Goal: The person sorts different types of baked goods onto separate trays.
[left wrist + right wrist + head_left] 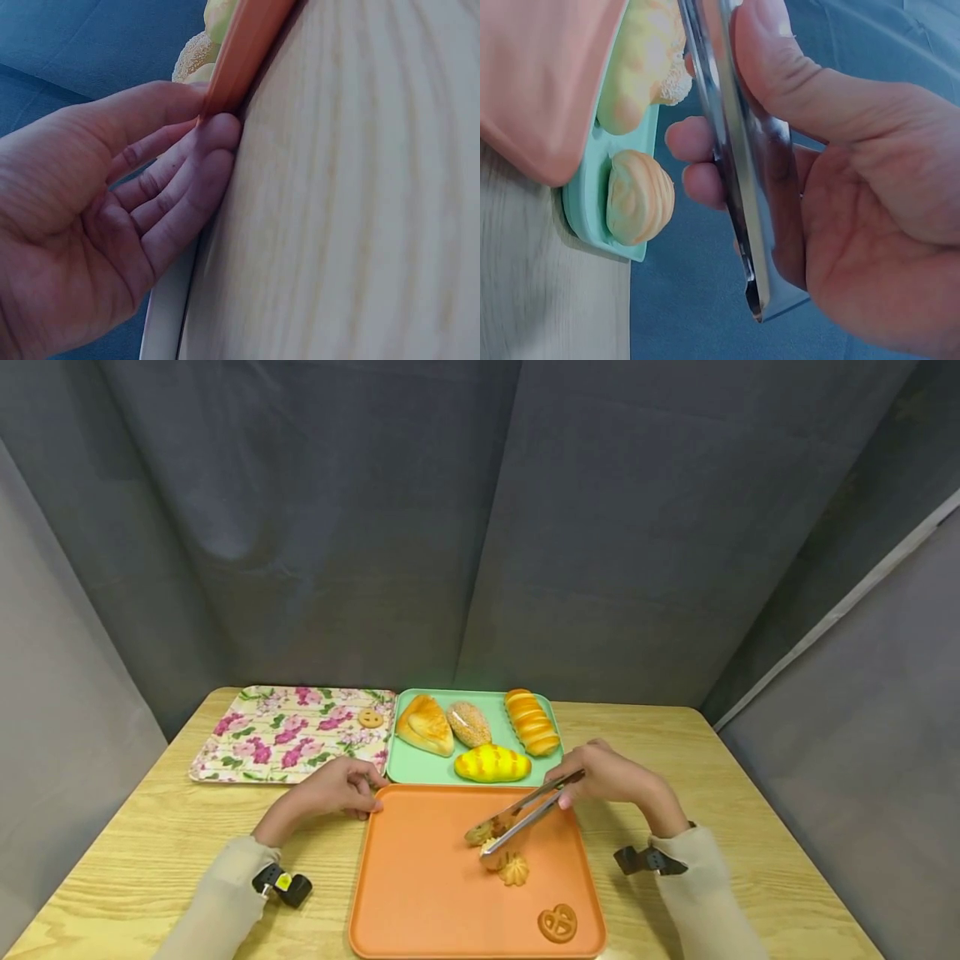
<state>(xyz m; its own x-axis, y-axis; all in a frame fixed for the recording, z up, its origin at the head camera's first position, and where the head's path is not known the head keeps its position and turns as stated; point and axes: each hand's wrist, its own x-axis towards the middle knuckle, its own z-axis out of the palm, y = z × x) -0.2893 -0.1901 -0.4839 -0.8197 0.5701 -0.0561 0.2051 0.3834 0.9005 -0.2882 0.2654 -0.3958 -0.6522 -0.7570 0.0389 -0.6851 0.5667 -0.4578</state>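
Note:
My right hand (603, 774) holds metal tongs (739, 165), its thumb on one arm and its fingers on the other. The tongs' tips are low over the orange tray (420, 877), on either side of a small pale cookie (489, 843), largely hidden by them. Whether they squeeze it I cannot tell. Just beside the tips lies a ridged swirl cookie (514, 869). A brown pretzel cookie (557, 923) lies near the tray's front right corner. My left hand (341, 789) pinches the tray's back left corner, thumb at the rim, fingertips against its outer side.
Behind the orange tray, a green tray (438, 774) bears a triangular bread (426, 727), a seeded bun (469, 724), a yellow loaf (492, 763) and a ridged roll (532, 722). A floral tray (262, 735) at back left holds a round cookie (371, 718). Grey curtains enclose the table.

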